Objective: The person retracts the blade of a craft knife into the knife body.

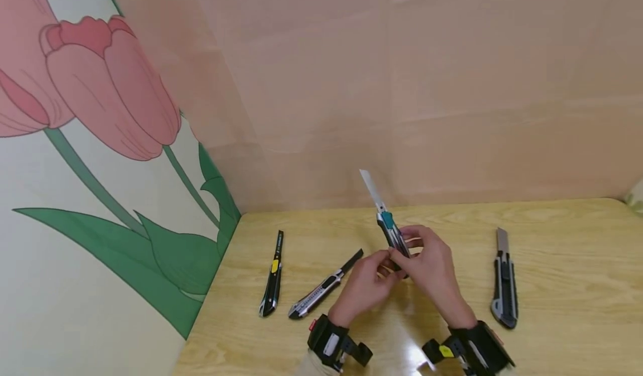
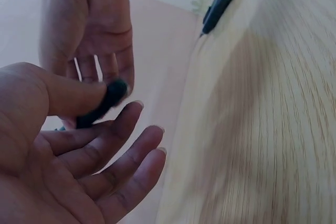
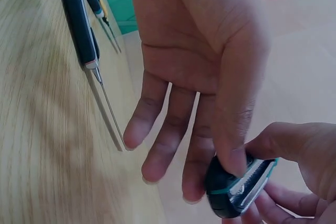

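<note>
Arms forward, a person's left hand (image 1: 363, 287) and right hand (image 1: 429, 261) meet above the wooden surface (image 1: 577, 275), both pinching the handle of a black-and-teal utility knife (image 1: 389, 228), its extended blade tilted upward; the left hand's spare fingers spread loosely.

Left hand (image 1: 363, 287) and right hand (image 1: 431, 261): bare
Left wristband (image 1: 321, 334): black, chunky, with a pale rectangular patch and a small red piece at its edge
Left bracket (image 1: 360, 354): black, stubby
Right wristband (image 1: 484, 345): black, boxy, pale strip
Right bracket (image 1: 432, 350): black, yellow patch
Left sleeve (image 1: 316, 366): cream
</note>
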`<state>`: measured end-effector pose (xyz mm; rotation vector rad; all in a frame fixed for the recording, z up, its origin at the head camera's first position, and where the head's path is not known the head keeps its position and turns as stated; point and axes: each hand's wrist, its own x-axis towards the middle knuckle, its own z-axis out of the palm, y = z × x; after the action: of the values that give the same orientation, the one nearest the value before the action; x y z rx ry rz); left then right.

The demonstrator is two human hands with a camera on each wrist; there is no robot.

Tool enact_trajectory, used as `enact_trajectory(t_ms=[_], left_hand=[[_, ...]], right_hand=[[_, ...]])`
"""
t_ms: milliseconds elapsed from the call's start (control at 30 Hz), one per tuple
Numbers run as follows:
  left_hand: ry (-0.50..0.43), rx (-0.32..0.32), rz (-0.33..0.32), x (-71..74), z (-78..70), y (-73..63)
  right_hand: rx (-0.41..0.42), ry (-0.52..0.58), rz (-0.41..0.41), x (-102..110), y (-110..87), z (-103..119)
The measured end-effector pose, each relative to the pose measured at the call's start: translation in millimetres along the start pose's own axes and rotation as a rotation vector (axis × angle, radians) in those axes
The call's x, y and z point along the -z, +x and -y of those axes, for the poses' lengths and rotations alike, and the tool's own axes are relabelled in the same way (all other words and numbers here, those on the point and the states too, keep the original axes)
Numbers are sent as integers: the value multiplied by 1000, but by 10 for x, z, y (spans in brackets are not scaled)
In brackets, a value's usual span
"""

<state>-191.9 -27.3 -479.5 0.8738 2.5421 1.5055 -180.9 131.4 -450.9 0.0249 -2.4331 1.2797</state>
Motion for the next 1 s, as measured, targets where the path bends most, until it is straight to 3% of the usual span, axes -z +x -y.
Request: enact_trajectory(t_ms=[167, 500, 633, 833, 1000], left_hand=[[31, -30, 8, 1, -8, 17], [103, -12, 51, 28, -11, -34], [77, -13, 75, 36, 12, -64], [21, -4, 104, 25, 69, -84], [-4, 2, 124, -26, 133, -67]], right_hand=[[-7, -4, 8, 15, 9, 12], [10, 22, 37, 59, 5, 1], [-11, 55, 51, 86, 47, -27], [-65, 165, 165, 187, 117, -95], [-106, 228, 213, 252, 155, -138]])
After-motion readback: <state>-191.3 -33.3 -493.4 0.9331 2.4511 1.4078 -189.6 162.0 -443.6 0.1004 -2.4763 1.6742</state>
